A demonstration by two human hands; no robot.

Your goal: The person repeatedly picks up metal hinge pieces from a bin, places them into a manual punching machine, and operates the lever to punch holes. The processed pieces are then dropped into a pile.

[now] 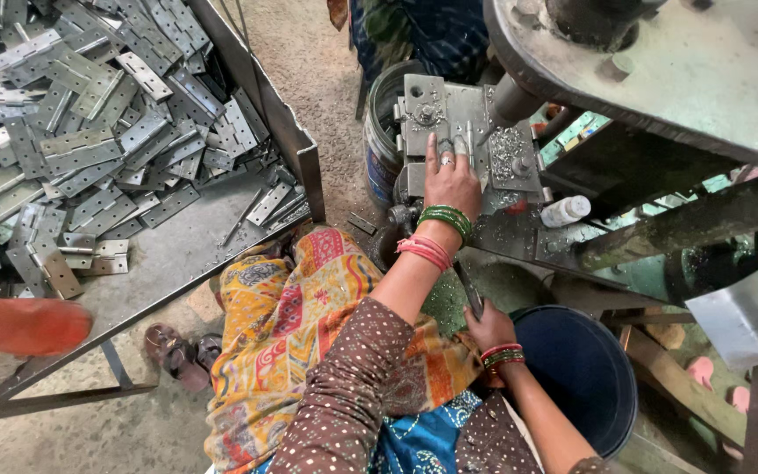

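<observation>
While the left hand [451, 180] is laid flat, fingers spread, on the steel die block [467, 136] of the press, a lot of trust is being placed in that machine. Nothing is gripped by that hand; it's just pressed onto the plate, right beside the round ram [512, 98] that comes down onto the same block. If the ram were cycled with the fingers that near, they could be caught, and the bangles [446, 219] and ring could be snagged too.

Below the die block, toward the lap, the right hand [489, 329] is closed around a dark lever handle [471, 290], so the stroke looks to be controlled from there. A slip or early pull on it would be the likely cause of trouble.

Metal chips [506, 151] are scattered on the die block just right of the fingers; a workpiece could be seated crooked on them, or skin could be cut. Whether a hinge plate sits under the palm can't be told.

Well to the left of the die block, the pile of hinge plates [89, 132] is heaped in a sheet-metal tray [296, 140], and sandalled feet [182, 351] sit under its edge, where a sliding plate could land. A dark blue bucket [581, 369] stands below the block, just right of the lever hand.
</observation>
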